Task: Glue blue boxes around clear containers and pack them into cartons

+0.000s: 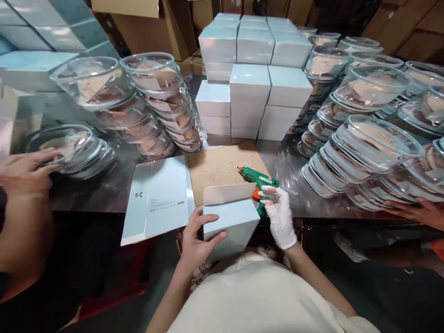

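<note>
At ten o'clock from the light-blue box (237, 224), a flat printed carton (157, 201) lies on the counter (291, 162). The left hand (199, 233) grips the box's left side, fingers and thumb clasping it (its far flap open) by the counter's near edge. At one o'clock lies a green glue gun (258, 177); the white-gloved right hand (281, 219) is beside it, fingers bent and parted. Glass bowls (360, 155) stand stacked at two o'clock.
</note>
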`<state>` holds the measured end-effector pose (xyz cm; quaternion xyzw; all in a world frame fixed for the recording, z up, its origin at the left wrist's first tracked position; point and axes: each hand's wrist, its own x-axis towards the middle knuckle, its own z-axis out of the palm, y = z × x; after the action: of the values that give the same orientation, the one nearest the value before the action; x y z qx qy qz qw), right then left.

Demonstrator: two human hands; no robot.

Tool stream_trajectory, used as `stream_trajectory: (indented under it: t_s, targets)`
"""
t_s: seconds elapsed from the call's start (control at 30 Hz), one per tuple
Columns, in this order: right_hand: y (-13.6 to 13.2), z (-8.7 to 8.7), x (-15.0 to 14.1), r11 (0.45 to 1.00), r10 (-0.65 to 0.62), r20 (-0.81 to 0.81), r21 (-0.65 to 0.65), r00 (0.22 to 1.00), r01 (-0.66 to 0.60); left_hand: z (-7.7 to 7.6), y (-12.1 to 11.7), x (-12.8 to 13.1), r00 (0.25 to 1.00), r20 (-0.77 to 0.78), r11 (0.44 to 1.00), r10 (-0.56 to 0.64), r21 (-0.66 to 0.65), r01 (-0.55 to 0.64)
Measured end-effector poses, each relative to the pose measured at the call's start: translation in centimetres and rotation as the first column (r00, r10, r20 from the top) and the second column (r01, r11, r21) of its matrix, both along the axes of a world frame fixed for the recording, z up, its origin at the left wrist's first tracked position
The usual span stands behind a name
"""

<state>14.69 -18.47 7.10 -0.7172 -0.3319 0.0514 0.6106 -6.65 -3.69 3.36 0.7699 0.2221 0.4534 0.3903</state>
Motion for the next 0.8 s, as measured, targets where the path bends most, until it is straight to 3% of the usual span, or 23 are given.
stream_trajectory:
  t_s: [0.03, 0.07, 0.1, 0.13, 0.17, 0.2, 0.23, 0.33, 0.4, 0.5, 0.6, 0.7, 0.8]
  targets:
    - [-0.3, 0.5, 1.1, 0.977, -0.058, 0.011, -0.204, 0.998, 0.059, 0.0, 0.3, -0.1, 0.999, 0.002, 0.999, 0.053, -0.011, -0.053]
    - [-0.4, 1.0, 2.0, 0.898, -0.098, 0.033, -0.429, 0.995, 0.103, 0.0, 0.4, -0.1, 0.996, 0.008, 0.996, 0.091, -0.022, -0.090]
    - [-0.2, 1.5, 2.9, 0.772, -0.117, 0.054, -0.623, 0.992, 0.125, -0.1, 0.5, 0.1, 0.994, 0.014, 0.994, 0.104, -0.037, -0.104]
    - [0.2, 1.8, 3.5, 0.642, -0.125, 0.060, -0.756, 0.990, 0.127, -0.2, 0.6, 0.3, 0.995, 0.020, 0.994, 0.094, -0.053, -0.093]
    - [0.8, 1.9, 4.0, 0.551, -0.133, 0.047, -0.827, 0.990, 0.114, -0.2, 0.6, 0.6, 0.997, 0.025, 0.995, 0.073, -0.070, -0.071]
    - [1.5, 1.9, 4.3, 0.531, -0.156, 0.024, -0.841, 0.988, 0.104, -0.2, 0.6, 1.0, 0.998, 0.028, 0.995, 0.049, -0.088, -0.047]
    - [2.1, 1.6, 4.5, 0.589, -0.200, -0.033, -0.802, 0.979, 0.094, -0.2, 0.5, 1.3, 0.999, 0.035, 0.994, 0.032, -0.103, -0.029]
    - [2.8, 0.3, 4.7, 0.871, -0.256, -0.379, -0.490, 0.889, 0.042, 0.1, 0.4, 1.9, 0.995, 0.091, 0.989, 0.049, -0.145, -0.036]
    - [2.6, -0.3, 4.6, 0.951, -0.190, -0.537, -0.308, 0.822, 0.019, 0.4, 0.4, 2.2, 0.987, 0.135, 0.978, 0.087, -0.202, -0.059]
    - [2.0, 0.1, 4.0, 0.991, -0.131, -0.549, -0.053, 0.825, 0.122, 1.1, 0.2, 3.0, 0.984, 0.142, 0.943, 0.108, -0.327, -0.057]
    - [1.2, 2.0, 2.7, 0.965, -0.051, -0.439, 0.208, 0.897, 0.157, 2.2, -0.3, 4.3, 0.987, 0.121, 0.941, 0.104, -0.332, -0.058]
    - [-0.3, 4.0, 1.2, 0.982, 0.088, -0.320, 0.188, 0.943, -0.028, 3.1, -0.8, 5.6, 0.987, 0.108, 0.977, 0.119, -0.189, -0.097]
    - [-2.0, 4.3, -0.2, 0.984, 0.171, -0.108, 0.071, 0.979, -0.164, 3.4, -1.4, 6.3, 0.987, 0.083, 0.987, 0.137, -0.092, -0.129]
